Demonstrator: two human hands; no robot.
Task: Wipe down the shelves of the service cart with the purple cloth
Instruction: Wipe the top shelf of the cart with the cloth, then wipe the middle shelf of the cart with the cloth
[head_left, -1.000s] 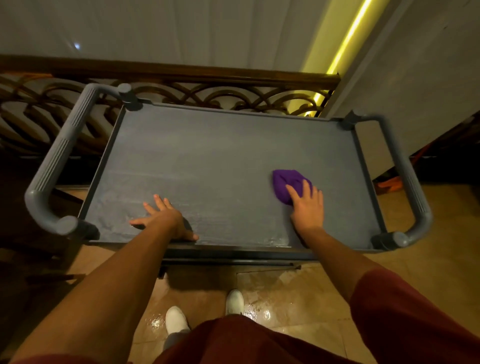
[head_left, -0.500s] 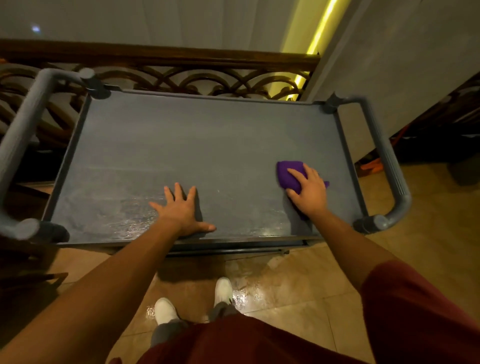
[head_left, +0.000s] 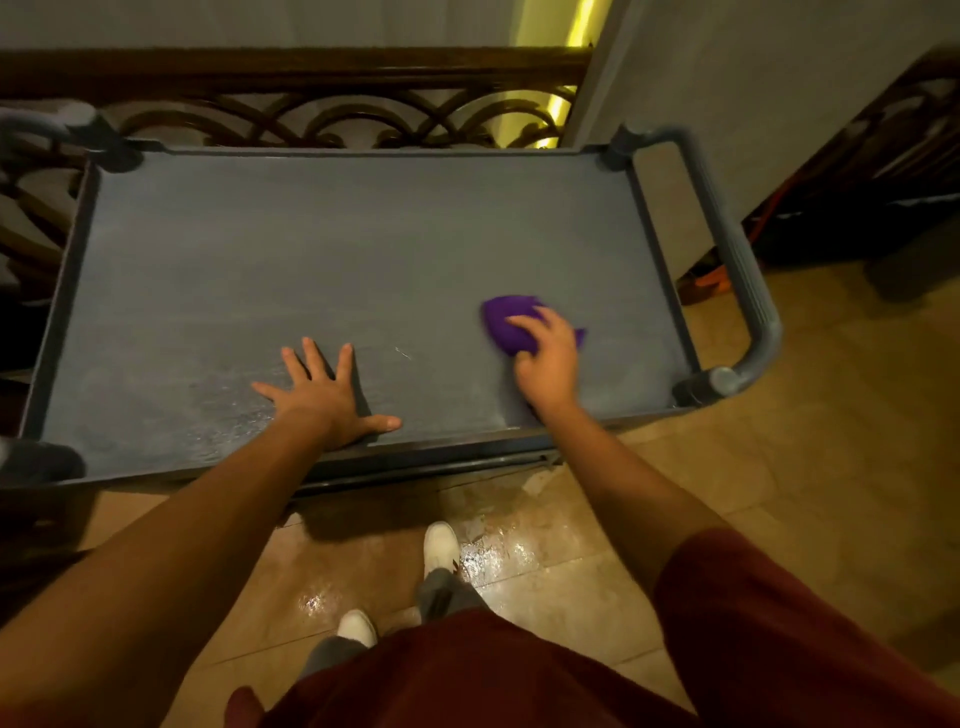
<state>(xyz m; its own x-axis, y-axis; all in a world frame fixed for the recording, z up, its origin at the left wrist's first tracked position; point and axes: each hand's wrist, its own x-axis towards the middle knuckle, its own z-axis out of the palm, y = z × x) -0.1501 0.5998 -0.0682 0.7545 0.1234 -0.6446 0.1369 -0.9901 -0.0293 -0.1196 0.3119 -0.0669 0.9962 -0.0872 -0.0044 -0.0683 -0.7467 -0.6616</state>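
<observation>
The grey service cart's top shelf (head_left: 337, 260) fills the middle of the view, with a low rim all round. A crumpled purple cloth (head_left: 506, 325) lies on its right near part. My right hand (head_left: 548, 358) presses down on the cloth, fingers curled over it. My left hand (head_left: 324, 397) rests flat on the shelf near the front edge, fingers spread, holding nothing. The near left of the shelf shows a damp, streaky sheen. The lower shelves are hidden under the top one.
Grey tubular handles stand at the cart's right end (head_left: 737, 260) and left end (head_left: 47, 127). A dark wooden railing with iron scrollwork (head_left: 322, 98) runs behind the cart. A white wall (head_left: 727, 67) and dark furniture (head_left: 883, 171) are on the right. The tiled floor (head_left: 519, 556) is wet by my shoes.
My right hand slid the cloth to the right, then back a little toward the middle. My left hand stayed pressed on the shelf. My head shifted right relative to the cart.
</observation>
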